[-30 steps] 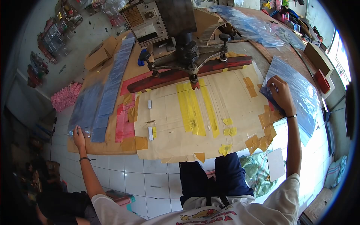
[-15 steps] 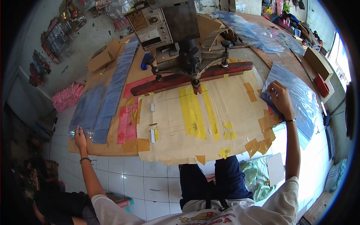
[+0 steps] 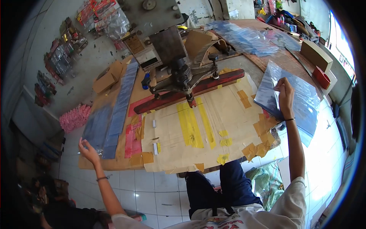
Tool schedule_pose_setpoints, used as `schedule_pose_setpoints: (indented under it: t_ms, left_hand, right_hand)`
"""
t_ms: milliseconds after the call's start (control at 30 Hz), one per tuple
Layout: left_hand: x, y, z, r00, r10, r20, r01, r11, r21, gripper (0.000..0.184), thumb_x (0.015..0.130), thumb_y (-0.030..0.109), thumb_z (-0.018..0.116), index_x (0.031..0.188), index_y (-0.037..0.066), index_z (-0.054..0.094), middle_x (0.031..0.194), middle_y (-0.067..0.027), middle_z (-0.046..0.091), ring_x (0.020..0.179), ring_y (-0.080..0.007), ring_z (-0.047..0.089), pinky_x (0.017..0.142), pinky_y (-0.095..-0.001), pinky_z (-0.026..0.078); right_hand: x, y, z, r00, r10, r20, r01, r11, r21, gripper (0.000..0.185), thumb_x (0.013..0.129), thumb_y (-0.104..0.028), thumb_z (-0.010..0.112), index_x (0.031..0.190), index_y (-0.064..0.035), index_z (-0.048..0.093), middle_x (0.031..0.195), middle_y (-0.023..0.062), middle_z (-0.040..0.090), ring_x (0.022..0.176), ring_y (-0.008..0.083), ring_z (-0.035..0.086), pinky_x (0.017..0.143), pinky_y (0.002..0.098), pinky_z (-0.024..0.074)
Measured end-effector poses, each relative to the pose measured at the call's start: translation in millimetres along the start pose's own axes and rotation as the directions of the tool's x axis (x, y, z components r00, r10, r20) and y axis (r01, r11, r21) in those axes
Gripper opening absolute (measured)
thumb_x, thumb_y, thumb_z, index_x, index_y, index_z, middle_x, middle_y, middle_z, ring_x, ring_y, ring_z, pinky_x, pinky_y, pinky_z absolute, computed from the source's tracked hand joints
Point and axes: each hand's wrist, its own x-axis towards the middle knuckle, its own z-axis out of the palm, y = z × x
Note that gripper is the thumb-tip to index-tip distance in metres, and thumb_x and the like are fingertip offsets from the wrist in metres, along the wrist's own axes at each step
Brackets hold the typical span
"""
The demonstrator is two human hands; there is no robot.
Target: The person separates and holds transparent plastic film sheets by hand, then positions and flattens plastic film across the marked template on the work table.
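My left hand (image 3: 89,151) is at the left front edge of the table, fingers apart, beside the near end of a stack of clear bluish plastic sheets (image 3: 97,124). On the right, my right hand (image 3: 285,91) is closed over another pile of clear plastic sheets (image 3: 301,99); whatever its fingers pinch is too small to make out. Between my hands lies a tan work surface (image 3: 171,129) with yellow, brown and red tape. A machine head with a long dark red bar (image 3: 225,79) stands over its far edge. Narrow plastic strips (image 3: 124,101) lie left of the surface.
Cardboard boxes stand at the back left (image 3: 108,77) and far right (image 3: 315,54). A red tape roll (image 3: 321,77) sits by the right box. More plastic sheets (image 3: 244,38) lie at the back. A person in dark clothes (image 3: 72,216) is at the lower left.
The view has shifted and tilted. My left hand has opened and come away from the corner of the left sheets. My right hand has turned more upright over the right pile.
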Motion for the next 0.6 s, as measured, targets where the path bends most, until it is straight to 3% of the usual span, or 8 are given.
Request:
schedule_pose_setpoints:
  t_ms: [100,133,167,233,300,367,533,600]
  left_hand:
    - [-44.6,192.1,-13.0,0.989,0.093,0.113,-0.032,0.892,-0.450,0.022,0.097,0.013,0.058,0.116,0.002,0.061,0.102,-0.0112,0.061,0.095,-0.0250,0.058,0.091,-0.0366,0.046]
    - [-60.5,254.6,-27.9,0.907,0.303,0.293,-0.095,0.824,-0.558,0.019,0.093,0.010,0.061,0.109,0.001,0.063,0.104,-0.0114,0.062,0.096,-0.0260,0.059,0.091,-0.0365,0.047]
    - [-73.9,300.6,-35.4,0.703,0.619,0.350,-0.212,0.653,-0.727,0.021,0.087,0.009,0.064,0.107,0.003,0.065,0.105,-0.0113,0.063,0.098,-0.0265,0.060,0.091,-0.0376,0.047]
    - [-96.8,380.0,-40.3,0.255,0.917,0.308,-0.334,0.382,-0.862,0.034,0.083,0.017,0.071,0.115,0.007,0.066,0.116,-0.0110,0.062,0.104,-0.0306,0.061,0.093,-0.0419,0.048]
    - [-134.5,433.9,-26.5,0.151,0.963,0.221,-0.139,0.242,-0.960,0.046,0.085,0.021,0.071,0.127,0.006,0.061,0.127,-0.0147,0.058,0.119,-0.0315,0.055,0.101,-0.0437,0.044]
    - [-169.5,478.9,-9.3,0.106,0.984,0.143,-0.150,0.158,-0.976,0.064,0.087,0.031,0.070,0.141,0.005,0.049,0.140,-0.0182,0.050,0.132,-0.0342,0.046,0.110,-0.0449,0.037]
    - [-244.0,567.1,37.9,-0.038,0.942,0.333,-0.174,0.322,-0.931,0.078,0.095,0.052,0.052,0.150,0.001,0.032,0.156,-0.0264,0.027,0.147,-0.0425,0.020,0.119,-0.0536,0.019]
    - [-260.5,581.1,46.6,-0.111,0.881,0.460,-0.237,0.426,-0.873,0.084,0.093,0.057,0.052,0.152,0.001,0.030,0.159,-0.0267,0.019,0.147,-0.0469,0.014,0.118,-0.0589,0.016]
  right_hand:
    - [3.1,10.6,-1.4,0.994,0.063,-0.091,-0.048,0.987,0.156,0.016,0.089,-0.004,0.037,0.083,0.0028,0.051,0.074,0.0082,0.054,0.070,0.0178,0.062,0.069,0.0322,0.0550]
    - [4.0,14.1,-1.9,0.995,0.060,-0.085,-0.044,0.984,0.174,0.017,0.090,-0.004,0.036,0.083,0.0028,0.050,0.074,0.0073,0.053,0.071,0.0167,0.062,0.070,0.0318,0.0559]
    - [4.9,16.8,-1.7,0.995,0.076,-0.058,-0.065,0.982,0.178,0.017,0.091,-0.005,0.037,0.083,0.0017,0.051,0.077,0.0071,0.054,0.072,0.0170,0.063,0.069,0.0324,0.0567]
    - [7.7,11.5,-4.0,0.987,0.147,-0.063,-0.126,0.956,0.263,0.016,0.092,-0.006,0.038,0.085,0.0007,0.051,0.080,0.0071,0.054,0.074,0.0169,0.064,0.069,0.0333,0.0575]
    - [21.6,10.1,-12.4,0.976,0.185,-0.114,-0.132,0.922,0.363,0.016,0.093,-0.007,0.040,0.090,-0.0008,0.053,0.086,0.0072,0.055,0.077,0.0174,0.065,0.071,0.0355,0.0592]
    - [44.9,12.3,-32.0,0.971,0.175,-0.161,-0.098,0.912,0.399,0.017,0.093,-0.008,0.040,0.093,0.0006,0.055,0.090,0.0087,0.056,0.080,0.0202,0.066,0.073,0.0373,0.0600]
    - [99.2,-7.7,-96.0,0.947,-0.043,-0.318,0.124,0.963,0.239,0.020,0.096,-0.009,0.040,0.100,0.0040,0.055,0.095,0.0141,0.061,0.093,0.0294,0.069,0.086,0.0432,0.0583]
    - [137.6,32.7,-139.9,0.907,-0.040,-0.420,0.184,0.933,0.310,0.021,0.098,-0.013,0.042,0.102,0.0037,0.055,0.097,0.0150,0.062,0.097,0.0311,0.069,0.088,0.0464,0.0568]
